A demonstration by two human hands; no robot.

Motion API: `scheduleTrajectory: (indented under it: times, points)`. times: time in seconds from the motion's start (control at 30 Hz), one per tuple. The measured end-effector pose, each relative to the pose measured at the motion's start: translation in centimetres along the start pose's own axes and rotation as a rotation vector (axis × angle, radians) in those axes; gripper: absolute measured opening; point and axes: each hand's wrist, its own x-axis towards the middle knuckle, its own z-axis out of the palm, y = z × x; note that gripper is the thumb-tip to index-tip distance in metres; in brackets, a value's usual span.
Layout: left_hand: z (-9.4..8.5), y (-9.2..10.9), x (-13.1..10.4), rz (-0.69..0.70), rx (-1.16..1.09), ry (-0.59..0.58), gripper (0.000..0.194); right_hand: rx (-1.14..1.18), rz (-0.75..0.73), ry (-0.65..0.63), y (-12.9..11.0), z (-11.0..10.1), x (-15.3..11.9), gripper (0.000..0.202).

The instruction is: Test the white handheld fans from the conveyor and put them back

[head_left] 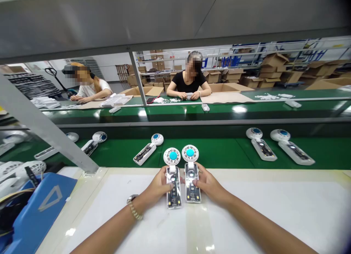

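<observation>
Side by side in front of me are two white handheld fans, each with a round head, a blue centre and a clear-covered handle showing a circuit board. My left hand point(159, 186) is closed around the handle of the left handheld fan point(173, 195), its thumb on the front. Around the right handheld fan point(193, 193) my right hand point(207, 182) is closed, thumb also lying on the handle's front. Both fans point head-away from me over the white worktop point(233, 224), near the green conveyor belt point(219, 148).
More fans lie on the belt: one fan point(145, 153) left of centre, another fan point(263, 148) and a neighbouring fan point(294, 150) at right. A blue bin point(46, 206) and slanted metal post point(52, 126) stand left. Two co-workers sit across the line; a metal shelf point(109, 20) hangs overhead.
</observation>
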Motion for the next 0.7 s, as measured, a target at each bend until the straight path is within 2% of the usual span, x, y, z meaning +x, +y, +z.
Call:
scheduleTrajectory:
  times: [0.17, 0.33, 0.57, 0.7]
  points:
    - [0.28, 0.17, 0.06, -0.022, 0.003, 0.031, 0.062, -0.008, 0.009, 0.004, 0.04, -0.02, 0.07, 0.058]
    - [0.03, 0.05, 0.13, -0.02, -0.002, 0.011, 0.061, -0.016, 0.0, -0.012, 0.08, -0.06, -0.05, 0.056]
    - [-0.49, -0.42, 0.25, 0.006, 0.008, -0.084, 0.063, 0.017, -0.056, -0.074, 0.16, -0.14, 0.03, 0.063]
    - [-0.68, -0.54, 0.3, 0.002, -0.001, -0.095, 0.062, 0.025, -0.06, -0.083, 0.17, -0.04, -0.01, 0.064]
